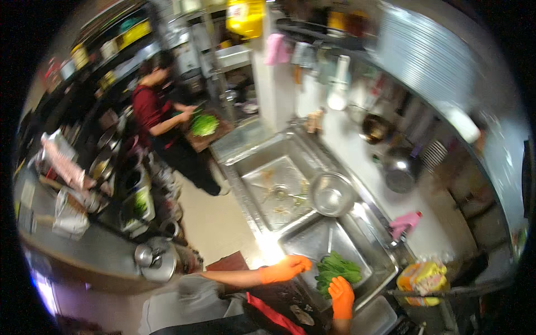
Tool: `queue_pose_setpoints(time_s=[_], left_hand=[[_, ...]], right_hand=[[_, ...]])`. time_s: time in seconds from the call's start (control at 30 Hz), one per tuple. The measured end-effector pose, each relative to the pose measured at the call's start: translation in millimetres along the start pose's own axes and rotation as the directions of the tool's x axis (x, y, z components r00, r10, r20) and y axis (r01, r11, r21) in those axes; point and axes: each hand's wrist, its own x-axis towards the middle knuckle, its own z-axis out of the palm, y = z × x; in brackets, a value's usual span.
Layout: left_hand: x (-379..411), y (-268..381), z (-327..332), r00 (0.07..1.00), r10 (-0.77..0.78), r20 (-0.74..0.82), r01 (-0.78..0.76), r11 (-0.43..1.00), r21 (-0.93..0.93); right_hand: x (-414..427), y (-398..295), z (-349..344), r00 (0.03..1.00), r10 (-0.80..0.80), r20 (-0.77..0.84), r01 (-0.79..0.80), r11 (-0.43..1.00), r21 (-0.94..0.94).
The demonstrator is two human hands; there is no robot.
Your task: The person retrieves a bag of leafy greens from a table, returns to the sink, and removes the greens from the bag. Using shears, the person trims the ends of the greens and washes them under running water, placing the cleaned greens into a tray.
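My left hand point(289, 269), in an orange rubber glove, hovers over the near edge of the right-hand stainless steel sink basin point(310, 238). Its fingers are curled, and I see nothing in them. A pile of leafy greens point(340, 270) lies in that basin, to the right of this hand. My right hand point(341, 293), gloved the same way, is at the near side of the leaves with its fingers bent. Blur hides whether it grips or only touches them. A metal bowl point(333, 194) sits across the divider between the two basins.
The other basin point(268, 188) holds scraps around its drain. Beyond it a co-worker point(161, 109) handles green vegetables point(204, 124) at a cutting board. Pink gloves point(405, 224) hang by the faucet. A large pot point(161, 259) stands left, and a yellow package point(423, 277) rests right.
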Motion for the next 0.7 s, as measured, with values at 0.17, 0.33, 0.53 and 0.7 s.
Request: queue_pose_setpoints(time_s=[0.17, 0.33, 0.53, 0.7], left_hand=[[-18, 10, -37, 0.995, 0.085, -0.042, -0.083, 0.995, 0.058], [-37, -4, -81, 0.992, 0.051, -0.119, -0.066, 0.989, -0.132], [-34, -17, -134, 0.996, 0.002, -0.092, -0.021, 0.978, -0.207], [-26, -49, -153, 0.999, 0.046, -0.017, -0.049, 0.941, -0.336]], right_hand=[[14, 19, 53, 0.989, 0.054, 0.134, -0.028, 0.982, -0.186], [14, 32, 111, 0.982, 0.106, 0.154, -0.049, 0.942, -0.333], [35, 61, 97, 0.850, -0.155, 0.504, 0.453, 0.704, -0.547], [-5, 40, 129, 0.779, -0.159, 0.606, 0.546, -0.303, -0.781]])
